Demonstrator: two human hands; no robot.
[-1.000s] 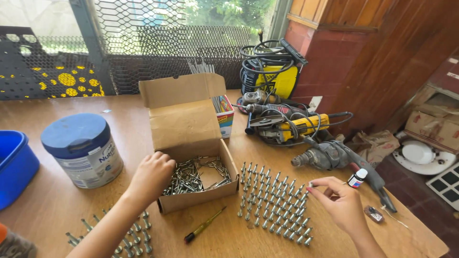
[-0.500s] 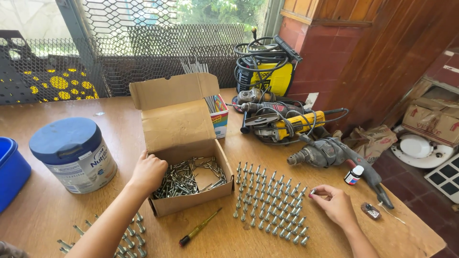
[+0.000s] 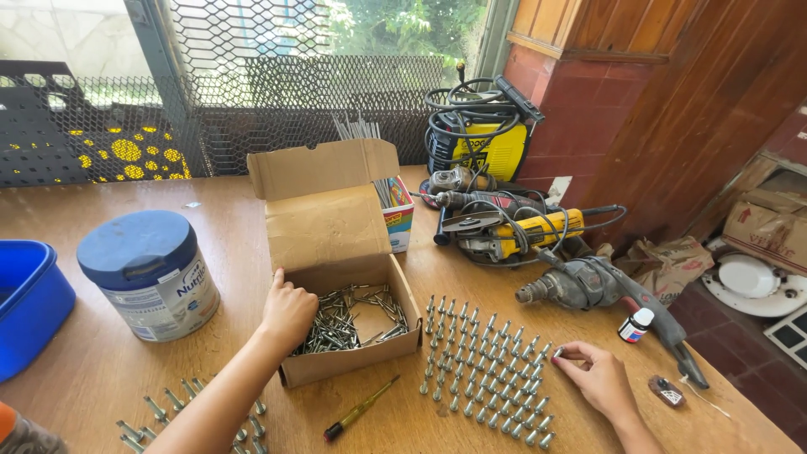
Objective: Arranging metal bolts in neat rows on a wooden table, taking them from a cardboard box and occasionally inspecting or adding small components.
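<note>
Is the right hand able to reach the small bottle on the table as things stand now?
Probably yes: the right hand lies near the bottle, with only bare table between them.

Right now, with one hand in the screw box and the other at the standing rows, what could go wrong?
1. The right hand rests at the edge of the upright screws; a nudge could topple a row.
2. The left hand is in the cardboard box of loose screws; sharp tips may prick fingers.
3. The screwdriver lies loose by the box and could roll into the rows.
</note>
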